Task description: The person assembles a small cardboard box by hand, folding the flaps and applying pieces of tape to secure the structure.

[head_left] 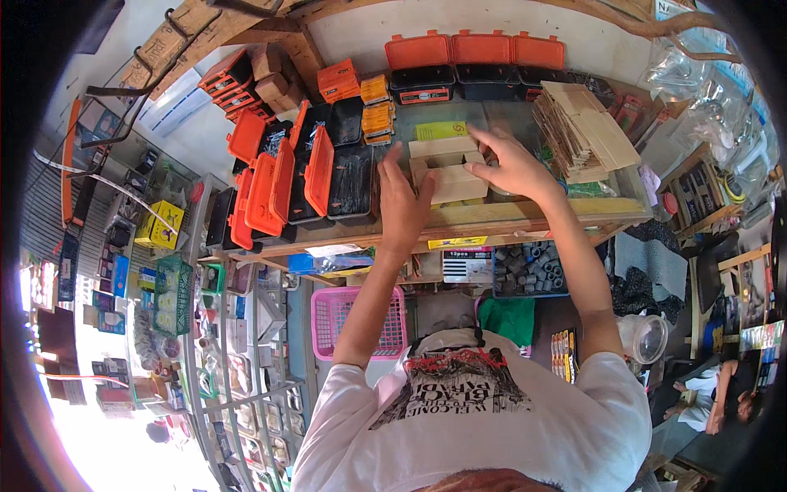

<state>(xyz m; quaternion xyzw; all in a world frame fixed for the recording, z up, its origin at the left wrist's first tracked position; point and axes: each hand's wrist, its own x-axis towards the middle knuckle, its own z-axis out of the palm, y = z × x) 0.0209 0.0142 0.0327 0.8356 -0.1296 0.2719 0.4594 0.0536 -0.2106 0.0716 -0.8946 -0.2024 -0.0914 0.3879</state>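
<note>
A small tan cardboard box (457, 189) lies on the glass-topped counter in front of me, its flaps folded out and a dark opening in its middle. My left hand (402, 201) is upright at the box's left side, fingers stretched and thumb toward the box. Reaching over the right side is my right hand (518, 168), with its thumb by the opening and its fingers spread toward the far flap. Neither hand is visibly wrapped round anything. A yellow-green card (440, 130) lies just beyond the box.
Black cases with orange lids (318, 174) stand open at left, some holding screws or nails. More orange-lidded cases (421, 82) line the back. Flattened cardboard pieces (586, 131) are stacked at right. Below the counter are a pink basket (358, 321) and grey fittings (533, 268). Another person sits at far right.
</note>
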